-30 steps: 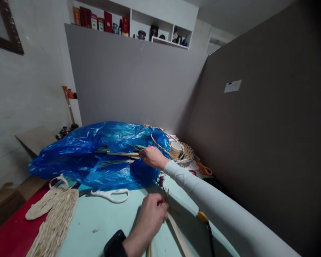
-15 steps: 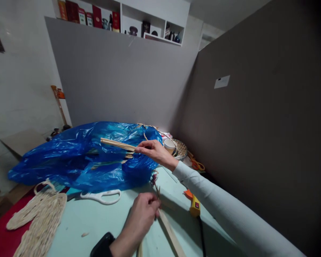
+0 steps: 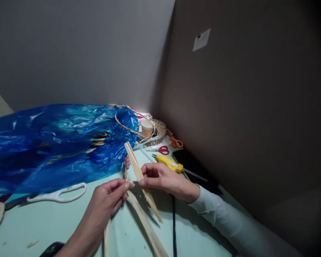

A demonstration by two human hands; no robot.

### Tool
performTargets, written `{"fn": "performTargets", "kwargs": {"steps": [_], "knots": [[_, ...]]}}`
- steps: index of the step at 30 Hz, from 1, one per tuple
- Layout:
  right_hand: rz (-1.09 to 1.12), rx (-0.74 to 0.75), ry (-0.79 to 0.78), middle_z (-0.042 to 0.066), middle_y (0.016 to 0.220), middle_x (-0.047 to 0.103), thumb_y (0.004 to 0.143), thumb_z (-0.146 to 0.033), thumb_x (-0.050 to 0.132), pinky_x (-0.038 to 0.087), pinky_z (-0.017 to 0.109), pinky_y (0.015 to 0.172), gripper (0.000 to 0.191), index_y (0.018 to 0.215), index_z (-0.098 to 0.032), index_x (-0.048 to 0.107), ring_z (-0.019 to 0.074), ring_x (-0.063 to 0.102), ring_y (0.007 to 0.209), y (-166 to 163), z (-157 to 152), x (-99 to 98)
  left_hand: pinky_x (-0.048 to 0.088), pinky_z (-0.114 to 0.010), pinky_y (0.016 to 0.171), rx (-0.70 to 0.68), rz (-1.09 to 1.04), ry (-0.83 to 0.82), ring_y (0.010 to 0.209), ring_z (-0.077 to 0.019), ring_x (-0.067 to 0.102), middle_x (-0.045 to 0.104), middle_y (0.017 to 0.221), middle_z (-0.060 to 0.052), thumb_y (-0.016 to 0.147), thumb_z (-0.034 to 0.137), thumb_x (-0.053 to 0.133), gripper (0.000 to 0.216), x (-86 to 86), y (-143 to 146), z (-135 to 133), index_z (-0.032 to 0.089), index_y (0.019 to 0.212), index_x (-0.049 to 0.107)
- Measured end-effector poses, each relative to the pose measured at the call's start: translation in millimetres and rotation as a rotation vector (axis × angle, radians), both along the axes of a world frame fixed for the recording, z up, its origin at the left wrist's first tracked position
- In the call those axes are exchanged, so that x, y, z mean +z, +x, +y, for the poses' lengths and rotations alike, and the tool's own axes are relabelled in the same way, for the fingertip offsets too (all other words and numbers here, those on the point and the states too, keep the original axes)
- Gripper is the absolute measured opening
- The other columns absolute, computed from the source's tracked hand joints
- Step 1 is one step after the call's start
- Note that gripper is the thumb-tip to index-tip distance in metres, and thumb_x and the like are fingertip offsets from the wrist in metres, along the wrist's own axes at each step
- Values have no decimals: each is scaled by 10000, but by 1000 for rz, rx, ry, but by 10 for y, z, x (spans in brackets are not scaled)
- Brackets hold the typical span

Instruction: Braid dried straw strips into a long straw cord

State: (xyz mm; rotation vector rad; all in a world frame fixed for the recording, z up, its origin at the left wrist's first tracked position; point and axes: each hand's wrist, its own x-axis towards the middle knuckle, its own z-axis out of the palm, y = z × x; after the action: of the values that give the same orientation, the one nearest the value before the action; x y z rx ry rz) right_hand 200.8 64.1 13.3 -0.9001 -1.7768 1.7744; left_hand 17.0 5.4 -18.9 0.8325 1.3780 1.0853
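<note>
Gripping a flat, pale straw-coloured strip of dried fibre [image 3: 133,160] between thumb and fingers of the right hand [image 3: 168,180], slanted above a pale green tabletop [image 3: 77,221]. Pinching a thin, twisted straw-coloured length [image 3: 126,174] in the closed fingertips of the left hand [image 3: 107,196], just beside the right; cannot tell whether touching. Running from below the left fingertips toward the near edge: a long, flat, pale strip [image 3: 147,225]. Showing beneath the left wrist: a narrower pale strip [image 3: 106,239].

Lying just behind the right hand: a yellow gun-shaped tool [image 3: 168,163]; farther back, small red-handled scissors [image 3: 163,150] and orange-handled scissors [image 3: 176,142]. Lying left of the left hand: large white-handled scissors [image 3: 69,194]. Spread behind these: a crumpled blue plastic bag [image 3: 42,142], showing straw-coloured pieces [image 3: 99,139] at an opening. Near its right end: a round woven basket [image 3: 161,132], a pale paper cup [image 3: 147,129] and a looped braided cord [image 3: 127,126].
</note>
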Motion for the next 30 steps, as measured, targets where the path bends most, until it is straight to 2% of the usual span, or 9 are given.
{"fn": "performTargets", "kwargs": {"steps": [5,11,17,23,26,30], "knots": [[-124,-10,159,-37,666,512,757,-444,742,310,208,537,323,777,-152,606,94,420,603,28,-24,-10,160,-117,392,50,-12,-16,387,13,287,555,524,51,588,471,845,410,25,24,-29,120,714,674],[-308,-58,314,-32,653,552,789,-319,693,306,209,543,187,735,-162,607,97,485,610,-44,-130,-80,185,-115,384,100,5,-57,398,5,320,607,559,30,535,458,878,425,21,44,-48,129,730,694],[-463,-74,444,-31,599,551,809,-348,667,271,228,532,225,693,-176,580,105,463,583,-83,-196,-63,210,-140,397,72,41,-52,402,-21,350,638,586,24,599,430,847,356,-40,3,-55,160,760,680],[-356,-63,461,-29,633,571,873,-456,620,278,227,544,313,749,-169,622,104,479,606,-76,-197,-75,212,-149,423,8,59,-10,433,-37,352,582,561,49,611,368,841,301,-61,-20,-55,167,772,686],[-324,-121,466,-29,657,567,914,-381,571,291,224,567,252,817,-161,646,100,473,624,-73,-174,-64,178,-155,415,-5,61,-30,424,-33,338,586,573,36,593,409,848,344,-49,-18,-45,156,753,679],[-324,-110,444,-33,656,549,915,-306,517,297,221,555,189,833,-164,613,96,472,610,-75,-148,-64,145,-165,415,-29,74,-15,404,-22,310,605,589,22,632,475,817,373,-44,-25,-31,155,761,675]]}}
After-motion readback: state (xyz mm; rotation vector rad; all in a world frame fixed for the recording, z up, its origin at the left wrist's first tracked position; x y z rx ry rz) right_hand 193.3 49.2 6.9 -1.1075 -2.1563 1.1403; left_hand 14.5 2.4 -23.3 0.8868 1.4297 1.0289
